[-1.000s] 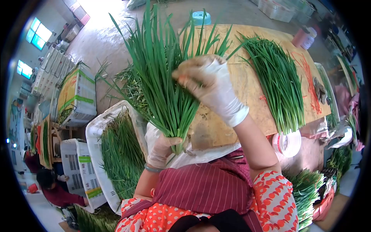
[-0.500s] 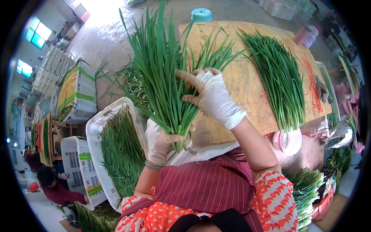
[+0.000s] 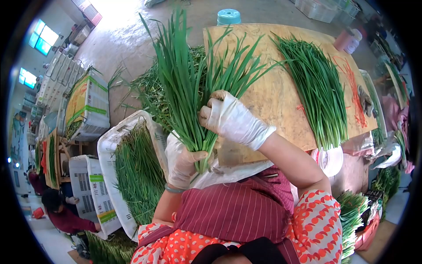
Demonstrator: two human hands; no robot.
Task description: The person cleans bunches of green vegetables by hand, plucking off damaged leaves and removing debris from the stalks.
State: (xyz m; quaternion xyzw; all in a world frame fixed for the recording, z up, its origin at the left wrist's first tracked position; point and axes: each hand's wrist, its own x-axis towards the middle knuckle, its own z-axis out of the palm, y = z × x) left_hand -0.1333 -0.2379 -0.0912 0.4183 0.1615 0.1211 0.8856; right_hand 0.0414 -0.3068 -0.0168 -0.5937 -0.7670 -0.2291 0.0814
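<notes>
A bunch of long green leafy stalks (image 3: 176, 83) stands upright in front of me, its leaves fanned out at the top. My left hand (image 3: 185, 167), in a pale glove, is wrapped round the pale lower ends. Higher up, on the right side of the bunch, my gloved right hand (image 3: 226, 116) has its fingers curled against the stalks; what its fingertips pinch is hidden. A neat pile of similar stalks (image 3: 314, 92) lies on the wooden board (image 3: 272, 101) to the right.
Left of me is a white crate (image 3: 105, 145) full of stalks. Loose trimmings (image 3: 149, 88) lie behind the bunch. Red ties (image 3: 351, 97) and a dark glove (image 3: 365, 102) are on the board's right. A blue stool (image 3: 228, 16) stands beyond it. Another person (image 3: 66, 213) bends at lower left.
My right hand has come down along the bunch, and its fingers have gone from spread to curled. The leaves have parted into two fans. My left hand keeps its hold.
</notes>
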